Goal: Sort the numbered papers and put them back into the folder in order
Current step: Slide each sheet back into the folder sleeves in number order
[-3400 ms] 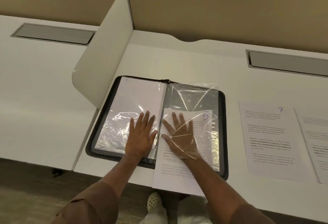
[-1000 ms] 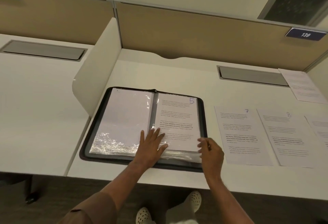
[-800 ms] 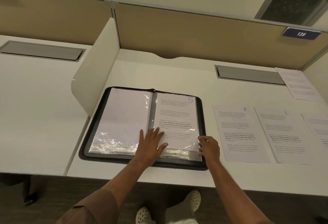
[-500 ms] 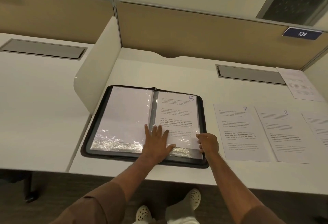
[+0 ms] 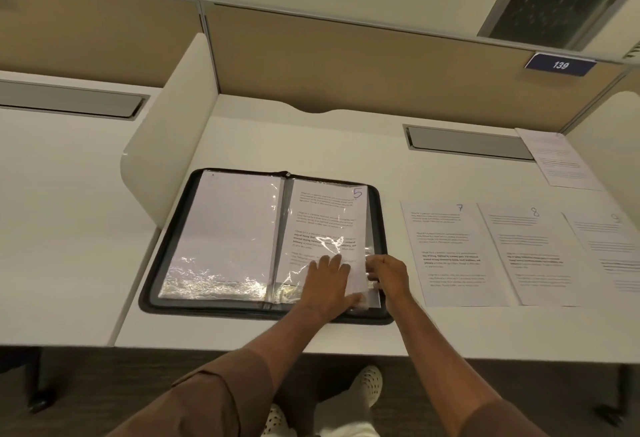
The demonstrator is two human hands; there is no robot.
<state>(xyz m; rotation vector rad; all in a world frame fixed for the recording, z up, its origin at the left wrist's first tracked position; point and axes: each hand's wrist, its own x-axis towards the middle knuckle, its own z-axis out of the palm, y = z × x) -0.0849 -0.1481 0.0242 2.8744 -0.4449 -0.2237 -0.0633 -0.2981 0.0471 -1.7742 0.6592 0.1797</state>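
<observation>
papers 5 (image 5: 357,192), 7 (image 5: 459,208), 8 (image 5: 535,212), sign 139 (image 5: 560,65)

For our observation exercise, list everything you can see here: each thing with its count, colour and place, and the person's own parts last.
folder: 1, black, open on desk, centre
sheet 5: 1, white, in folder's right sleeve
sheets 7, 8, 9: 3, white, in a row right of folder
far sheet: 1, white, back right of desk
divider: 1, cream, left of folder
cable hatches: 2, grey, back of desks
sign 139: 1, dark blue, on partition
shoes: 2, white, under desk
left hand: flat on sheet 5
right hand: pinches the sleeve's right edge
</observation>
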